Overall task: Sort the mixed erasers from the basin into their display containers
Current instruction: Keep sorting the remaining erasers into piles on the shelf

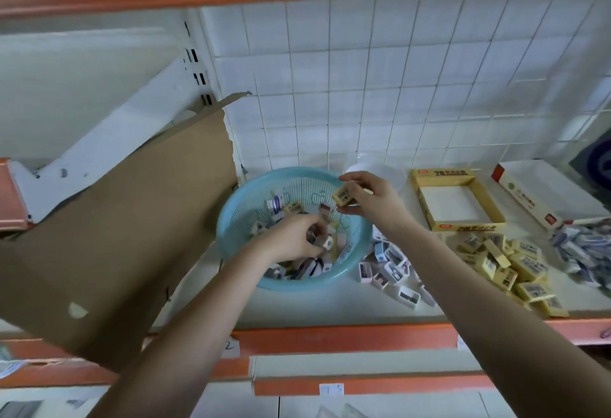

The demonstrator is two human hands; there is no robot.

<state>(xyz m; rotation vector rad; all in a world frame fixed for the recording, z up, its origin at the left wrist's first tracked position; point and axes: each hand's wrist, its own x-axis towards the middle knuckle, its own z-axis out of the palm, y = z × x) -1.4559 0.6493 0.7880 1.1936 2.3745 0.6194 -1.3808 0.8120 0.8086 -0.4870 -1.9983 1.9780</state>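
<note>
A light blue perforated basin (pixel 231 216) sits on the shelf, holding several mixed erasers. My left hand (pixel 291 239) reaches into the basin with its fingers curled round small erasers. My right hand (pixel 370 199) hovers over the basin's right rim and pinches a yellow eraser (pixel 344 197) with a barcode. To the right stands an empty yellow display box (pixel 423 199). A white box with red trim (pixel 542 193) lies further right.
Beside the basin lie piles of white and pink erasers (pixel 390 265), yellow erasers (pixel 509 265) and blue-white ones (pixel 585 249). A clear plastic container (pixel 380 173) stands behind my right hand. A large brown cardboard sheet (pixel 115 236) leans at the left. An orange shelf edge (pixel 347 338) runs along the front.
</note>
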